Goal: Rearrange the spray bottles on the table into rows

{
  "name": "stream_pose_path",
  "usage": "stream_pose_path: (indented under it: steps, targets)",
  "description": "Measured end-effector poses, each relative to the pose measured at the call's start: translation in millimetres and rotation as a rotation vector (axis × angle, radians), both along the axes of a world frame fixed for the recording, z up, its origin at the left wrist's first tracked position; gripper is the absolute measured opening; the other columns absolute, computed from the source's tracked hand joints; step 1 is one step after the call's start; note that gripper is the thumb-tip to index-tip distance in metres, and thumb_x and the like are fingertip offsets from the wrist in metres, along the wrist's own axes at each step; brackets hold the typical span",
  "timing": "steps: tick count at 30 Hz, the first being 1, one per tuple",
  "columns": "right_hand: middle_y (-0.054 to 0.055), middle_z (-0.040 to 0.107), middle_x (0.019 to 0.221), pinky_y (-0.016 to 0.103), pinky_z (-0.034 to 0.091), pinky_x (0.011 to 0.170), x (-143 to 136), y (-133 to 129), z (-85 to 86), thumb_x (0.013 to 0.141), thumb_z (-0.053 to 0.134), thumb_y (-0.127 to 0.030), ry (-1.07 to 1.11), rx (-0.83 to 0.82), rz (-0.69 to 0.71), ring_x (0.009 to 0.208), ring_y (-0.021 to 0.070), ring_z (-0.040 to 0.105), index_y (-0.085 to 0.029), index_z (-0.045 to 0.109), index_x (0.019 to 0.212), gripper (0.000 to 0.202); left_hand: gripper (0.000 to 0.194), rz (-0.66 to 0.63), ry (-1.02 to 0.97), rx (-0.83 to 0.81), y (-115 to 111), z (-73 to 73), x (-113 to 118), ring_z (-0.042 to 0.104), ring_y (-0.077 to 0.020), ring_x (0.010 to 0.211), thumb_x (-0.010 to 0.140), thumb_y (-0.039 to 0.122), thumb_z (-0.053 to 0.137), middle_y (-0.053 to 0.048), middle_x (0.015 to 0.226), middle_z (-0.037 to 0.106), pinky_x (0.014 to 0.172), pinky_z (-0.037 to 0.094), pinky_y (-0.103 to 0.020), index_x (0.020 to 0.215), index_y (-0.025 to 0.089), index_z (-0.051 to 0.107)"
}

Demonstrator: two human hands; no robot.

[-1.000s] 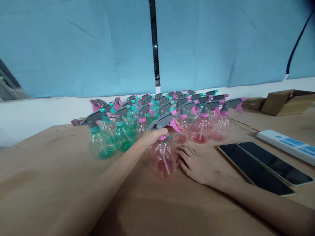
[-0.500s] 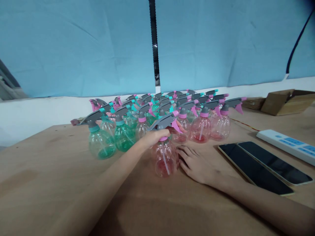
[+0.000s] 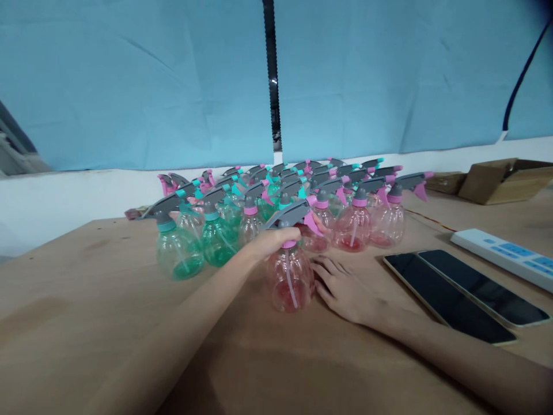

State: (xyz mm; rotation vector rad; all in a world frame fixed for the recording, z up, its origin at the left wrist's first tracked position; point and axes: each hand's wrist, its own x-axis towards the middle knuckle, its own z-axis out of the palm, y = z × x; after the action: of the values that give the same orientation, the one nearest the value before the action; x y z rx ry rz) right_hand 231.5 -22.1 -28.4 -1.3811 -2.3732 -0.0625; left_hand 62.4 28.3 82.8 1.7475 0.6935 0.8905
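Well over a dozen trigger spray bottles (image 3: 289,285), the rear ones overlapping too closely for an exact count; two smartphones (image 3: 447,297); one white power strip (image 3: 505,255); one open cardboard box (image 3: 496,184); one wooden surface (image 3: 95,288).

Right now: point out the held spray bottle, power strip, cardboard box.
Held spray bottle (image 3: 290,278), head view: pinkish body.
Power strip (image 3: 504,252), head view: top face.
Cardboard box (image 3: 510,187), head view: side wall.

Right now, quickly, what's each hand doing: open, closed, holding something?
Left hand: closed around the front pink spray bottle at its neck.
Right hand: open, resting on the table beside that bottle; whether it touches cannot be told.
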Motion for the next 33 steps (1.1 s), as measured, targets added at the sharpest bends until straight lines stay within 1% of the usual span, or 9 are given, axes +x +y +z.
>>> stream_pose_path:
  steps: [2, 6, 8, 11, 14, 19, 23, 28, 33]
  targets:
    - [0.015, 0.050, 0.126, 0.044, 0.035, 0.099, 0.0, -0.1, -0.1, 0.088, 0.035, -0.023, 0.009, -0.003, 0.000, 0.121, 0.0252, 0.040, -0.010, 0.048, 0.125, 0.041, 0.012, -0.014, -0.028, 0.013, -1.6, 1.5, 0.5, 0.059, -0.0219, 0.077, 0.057, 0.021, 0.049, -0.003, 0.059, 0.058, 0.069, 0.045, -0.032, 0.061, 0.018, 0.060]
    - [0.017, 0.049, 0.126, 0.043, 0.035, 0.099, -0.1, -0.4, 0.8, 0.087, 0.035, -0.022, 0.009, -0.012, 0.000, 0.119, 0.0260, 0.042, -0.007, 0.049, 0.123, 0.041, 0.022, -0.140, -0.104, 0.033, -3.2, 6.3, 3.1, 0.060, -0.0237, 0.087, 0.055, 0.022, 0.048, -0.004, 0.066, 0.063, 0.078, 0.045, -0.034, 0.069, 0.019, 0.065]
    - [0.017, 0.049, 0.126, 0.043, 0.035, 0.099, -0.1, -0.7, 1.5, 0.088, 0.035, -0.022, 0.008, -0.008, 0.005, 0.119, 0.0259, 0.042, -0.007, 0.049, 0.123, 0.041, 0.024, -0.164, -0.100, 0.027, -2.3, 7.4, 3.4, 0.060, -0.0242, 0.088, 0.054, 0.023, 0.048, -0.004, 0.068, 0.064, 0.080, 0.045, -0.035, 0.071, 0.019, 0.066]
    - [0.017, 0.050, 0.125, 0.043, 0.035, 0.099, 0.0, -0.9, 1.4, 0.088, 0.035, -0.022, 0.004, 0.004, 0.002, 0.119, 0.0262, 0.042, -0.007, 0.049, 0.123, 0.041, 0.025, -0.141, -0.085, 0.011, 0.7, 6.5, 2.0, 0.061, -0.0231, 0.088, 0.056, 0.022, 0.048, -0.004, 0.070, 0.065, 0.080, 0.045, -0.035, 0.073, 0.019, 0.066]
    - [0.017, 0.050, 0.125, 0.044, 0.036, 0.098, 0.3, -0.1, -0.8, 0.088, 0.036, -0.022, 0.008, 0.019, -0.003, 0.120, 0.0262, 0.042, -0.008, 0.049, 0.123, 0.041, 0.027, -0.126, -0.085, 0.006, 5.0, 4.3, -0.2, 0.061, -0.0218, 0.086, 0.058, 0.020, 0.047, -0.004, 0.074, 0.066, 0.076, 0.046, -0.033, 0.077, 0.018, 0.067]
    - [0.017, 0.050, 0.126, 0.044, 0.036, 0.098, 0.7, 1.5, -4.2, 0.088, 0.035, -0.023, 0.005, 0.022, 0.000, 0.120, 0.0260, 0.041, -0.008, 0.048, 0.124, 0.041, 0.031, -0.111, -0.164, 0.003, 10.9, 1.3, -2.6, 0.061, -0.0201, 0.084, 0.060, 0.015, 0.047, -0.006, 0.082, 0.066, 0.068, 0.045, -0.029, 0.085, 0.015, 0.066]
    - [0.016, 0.051, 0.125, 0.044, 0.035, 0.099, 0.6, 1.4, -4.0, 0.087, 0.036, -0.022, 0.015, 0.034, -0.001, 0.119, 0.0256, 0.043, -0.009, 0.049, 0.123, 0.040, 0.035, -0.098, -0.200, -0.024, 11.6, -0.1, -2.0, 0.060, -0.0201, 0.082, 0.058, 0.016, 0.047, -0.006, 0.080, 0.066, 0.065, 0.043, -0.029, 0.088, 0.015, 0.066]
    - [0.016, 0.051, 0.124, 0.045, 0.035, 0.098, 0.8, 1.7, -4.7, 0.088, 0.034, -0.023, 0.024, 0.040, 0.000, 0.119, 0.0259, 0.042, -0.011, 0.049, 0.123, 0.040, 0.034, -0.057, -0.167, 0.003, 10.9, 0.5, -0.7, 0.059, -0.0198, 0.076, 0.057, 0.017, 0.047, -0.005, 0.074, 0.065, 0.062, 0.041, -0.029, 0.084, 0.015, 0.066]
    - [0.015, 0.050, 0.124, 0.045, 0.036, 0.097, 0.9, 1.4, -3.6, 0.088, 0.033, -0.023, 0.033, 0.032, 0.015, 0.119, 0.0252, 0.042, -0.012, 0.048, 0.124, 0.040, 0.030, -0.066, -0.090, 0.039, 8.4, 2.2, 0.6, 0.058, -0.0190, 0.072, 0.054, 0.019, 0.047, -0.004, 0.067, 0.063, 0.059, 0.039, -0.027, 0.077, 0.014, 0.066]
